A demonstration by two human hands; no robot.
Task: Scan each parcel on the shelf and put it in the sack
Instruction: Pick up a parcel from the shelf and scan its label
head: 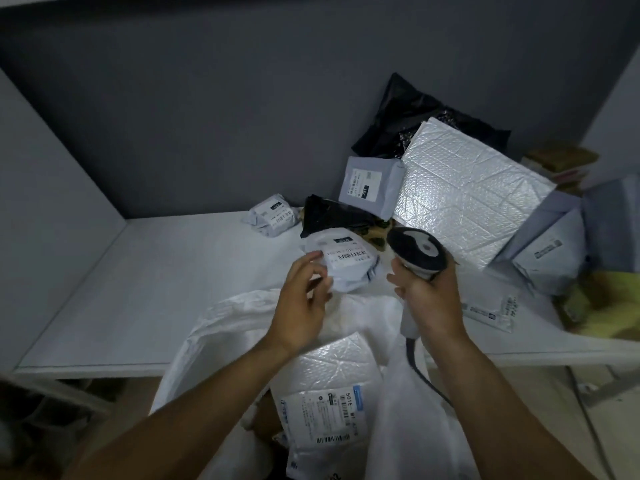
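White crumpled parcel point(346, 268) at the shelf point(138, 289) edge, twelve o'clock from the sack point(239, 327) mouth, is only loosely pinched by the left hand point(299, 308), fingers half open, with the scanner point(417, 251) gripped tight in the right hand point(427, 301) at three o'clock, so it may slip unscanned.

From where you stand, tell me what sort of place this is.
Probably a courier sorting depot: labelled parcels piled on a shelf, a barcode scanner held in the right hand, and a white sack with a bubble mailer inside.
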